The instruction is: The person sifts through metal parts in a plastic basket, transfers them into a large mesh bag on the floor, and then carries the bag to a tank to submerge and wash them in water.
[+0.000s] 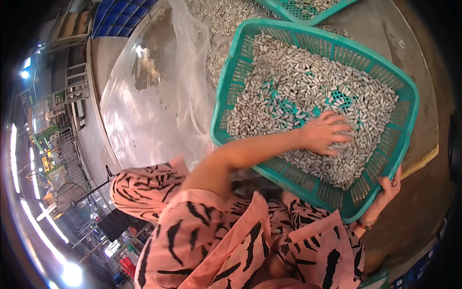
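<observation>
Pink clothing with black tiger-like stripes (216, 241) fills the bottom of the view, closest to the camera. From it the person's left arm reaches across into a teal plastic basket (231, 72) with slotted walls. The left hand (323, 135) lies palm down on a heap of small silver metal cylinders (308, 82), fingers spread and pressed lightly into the pile, not closed on anything. The right hand (387, 190) grips the basket's near right corner, its fingers curled over the rim there.

The cylinders are short, dull grey and all alike, piled thick toward the basket's far and right sides and thin near the middle, where the teal mesh floor shows through. Judging from this, the sweep would go best with a flat, open hand and the basket held steady and level, so none roll over the low near rim.

More cylinders lie loose on clear plastic sheeting (154, 86) beyond the basket's far left edge. A second teal basket (308, 14) sits at the top edge.
</observation>
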Available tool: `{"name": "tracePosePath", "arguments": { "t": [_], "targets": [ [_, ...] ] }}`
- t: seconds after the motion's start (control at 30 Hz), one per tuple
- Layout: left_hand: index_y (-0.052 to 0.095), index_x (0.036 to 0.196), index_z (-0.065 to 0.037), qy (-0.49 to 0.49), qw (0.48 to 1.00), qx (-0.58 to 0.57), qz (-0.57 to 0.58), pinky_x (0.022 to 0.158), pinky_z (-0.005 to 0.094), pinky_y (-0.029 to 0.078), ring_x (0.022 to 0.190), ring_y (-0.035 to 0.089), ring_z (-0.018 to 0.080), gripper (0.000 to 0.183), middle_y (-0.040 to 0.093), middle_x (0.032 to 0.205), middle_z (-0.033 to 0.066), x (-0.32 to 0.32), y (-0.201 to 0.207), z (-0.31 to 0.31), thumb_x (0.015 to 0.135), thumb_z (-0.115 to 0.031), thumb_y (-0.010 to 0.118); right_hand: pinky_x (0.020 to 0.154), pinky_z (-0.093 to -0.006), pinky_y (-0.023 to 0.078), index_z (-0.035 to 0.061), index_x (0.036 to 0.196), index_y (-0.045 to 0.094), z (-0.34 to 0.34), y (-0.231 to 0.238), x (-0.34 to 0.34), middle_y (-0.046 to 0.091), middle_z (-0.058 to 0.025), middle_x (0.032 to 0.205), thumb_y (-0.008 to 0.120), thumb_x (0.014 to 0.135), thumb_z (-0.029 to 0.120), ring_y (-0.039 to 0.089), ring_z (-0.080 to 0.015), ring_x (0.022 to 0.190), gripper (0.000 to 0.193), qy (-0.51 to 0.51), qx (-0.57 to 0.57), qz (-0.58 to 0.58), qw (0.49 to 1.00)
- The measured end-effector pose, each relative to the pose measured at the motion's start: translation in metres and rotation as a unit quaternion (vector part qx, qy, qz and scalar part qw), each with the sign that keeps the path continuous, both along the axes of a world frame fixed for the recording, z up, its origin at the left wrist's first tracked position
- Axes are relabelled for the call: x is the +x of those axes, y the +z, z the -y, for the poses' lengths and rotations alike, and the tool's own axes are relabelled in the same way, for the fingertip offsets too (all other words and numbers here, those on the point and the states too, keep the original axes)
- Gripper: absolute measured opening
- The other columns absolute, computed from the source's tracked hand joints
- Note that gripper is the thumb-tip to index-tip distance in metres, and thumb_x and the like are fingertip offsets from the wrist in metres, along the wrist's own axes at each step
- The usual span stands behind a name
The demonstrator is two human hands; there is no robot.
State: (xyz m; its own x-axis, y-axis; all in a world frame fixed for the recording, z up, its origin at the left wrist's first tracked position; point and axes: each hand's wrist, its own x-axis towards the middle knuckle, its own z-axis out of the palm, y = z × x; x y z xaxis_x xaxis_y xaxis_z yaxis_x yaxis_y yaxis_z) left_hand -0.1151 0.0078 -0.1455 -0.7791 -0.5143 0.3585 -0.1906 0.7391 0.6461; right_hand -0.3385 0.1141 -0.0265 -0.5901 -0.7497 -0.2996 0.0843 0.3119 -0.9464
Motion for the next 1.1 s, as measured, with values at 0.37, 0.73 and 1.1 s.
{"name": "tracePosePath", "arguments": {
  "t": [0.37,0.73,1.1],
  "targets": [
    [0.053,0.107,-0.019,0.063,0.967,-0.239,0.053,0.084,0.044,0.039,0.104,0.047,0.0267,0.042,0.049,0.107,0.0085,0.099,-0.007,0.163,0.067,-0.028,0.065,0.087,-0.0267,0.039,-0.0125,0.124,0.044,0.016,0.041,0.037,0.055,-0.0122,0.109,0.048,0.069,0.008,0.053,-0.0203,0.095,0.059,0.06,-0.023,-0.032,0.997],
    [0.044,0.119,-0.008,0.159,0.926,0.262,0.221,0.084,0.0395,0.044,0.099,0.048,0.0331,0.059,0.051,0.099,0.0167,0.105,0.02,-0.021,0.069,-0.029,0.067,0.081,-0.0257,0.041,-0.0096,0.124,0.046,-0.005,-0.007,-0.007,0.054,-0.011,0.109,0.047,0.064,0.007,0.052,-0.0182,0.089,0.062,0.016,-0.021,0.042,0.999],
    [0.055,0.108,-0.02,0.112,0.982,-0.13,0.08,0.097,0.0577,0.028,0.115,0.044,0.0305,0.053,0.049,0.115,0.0106,-0.049,-0.004,0.107,0.069,-0.055,0.06,0.077,-0.0222,0.04,-0.0104,0.121,0.049,0.009,0.009,0.019,0.057,-0.0067,0.1,0.047,0.067,0.003,0.051,-0.0141,0.082,0.055,0.034,0.016,-0.047,0.998]
  ]
}}
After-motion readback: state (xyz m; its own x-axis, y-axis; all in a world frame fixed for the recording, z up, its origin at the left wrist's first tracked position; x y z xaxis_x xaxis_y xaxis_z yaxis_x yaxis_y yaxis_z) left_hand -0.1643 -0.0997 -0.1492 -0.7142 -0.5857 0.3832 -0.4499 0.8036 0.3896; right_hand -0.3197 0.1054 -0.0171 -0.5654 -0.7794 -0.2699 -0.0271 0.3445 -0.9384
